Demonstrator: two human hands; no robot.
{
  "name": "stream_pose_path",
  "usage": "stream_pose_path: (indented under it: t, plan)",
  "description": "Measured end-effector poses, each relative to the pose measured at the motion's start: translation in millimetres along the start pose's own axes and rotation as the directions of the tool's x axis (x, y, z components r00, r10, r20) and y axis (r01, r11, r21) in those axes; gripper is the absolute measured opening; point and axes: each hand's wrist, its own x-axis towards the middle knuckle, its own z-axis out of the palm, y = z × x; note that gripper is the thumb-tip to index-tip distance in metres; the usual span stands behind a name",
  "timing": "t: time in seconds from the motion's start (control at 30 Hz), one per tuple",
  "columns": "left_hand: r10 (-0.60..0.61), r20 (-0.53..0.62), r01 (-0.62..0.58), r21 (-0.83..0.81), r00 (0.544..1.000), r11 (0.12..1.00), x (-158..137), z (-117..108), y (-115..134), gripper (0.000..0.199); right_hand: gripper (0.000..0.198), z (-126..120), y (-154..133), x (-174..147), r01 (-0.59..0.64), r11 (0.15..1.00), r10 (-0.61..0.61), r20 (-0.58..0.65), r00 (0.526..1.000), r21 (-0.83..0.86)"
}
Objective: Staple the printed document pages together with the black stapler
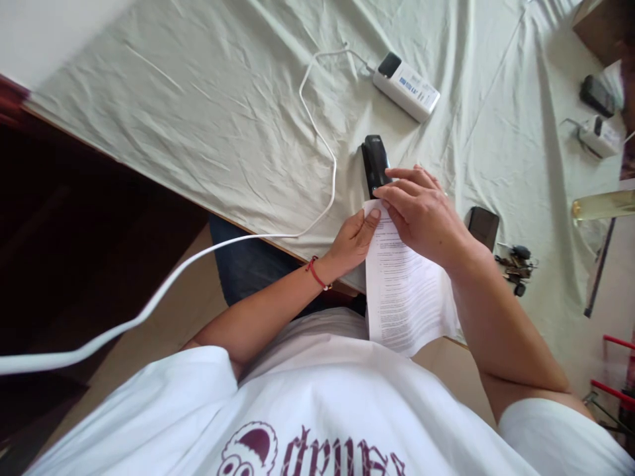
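White printed paper sheet (404, 291) is pinched near its top-left corner by the left hand (351, 239), thumb on top. Right hand (421, 206) is laid over from the other side, fingers bent, fingertips at the near end of the black oblong stapler (376, 157); whether the stapler is gripped or only touched cannot be told. Sheet's top edge is brought right up to that near end; whether it is inserted is hidden by the fingers. Lower part is hung past the table edge, over the lap.

For a clean result, the corner is best kept flat and square to the stapler, the left thumb well back from its mouth, and the loose lower part supported so the corner is not tugged. Any press is best made straight down, with the stapler's base flat on the table (238, 112), covered in wrinkled pale green cloth.

Farther out, a white box-shaped power bank (409, 89) is joined to a long white cable (333, 178), run clear of the paper.
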Motion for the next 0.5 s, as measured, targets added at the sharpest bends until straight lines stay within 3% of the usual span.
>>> stream_pose_path:
  t: [0.5]
  plan:
    - [-0.008,-0.053,0.005,-0.052,0.999,0.999,-2.6,0.9,-5.6,0.053,0.038,2.7,2.9,-9.0,0.005,0.997,-0.009,0.052,0.999,0.082]
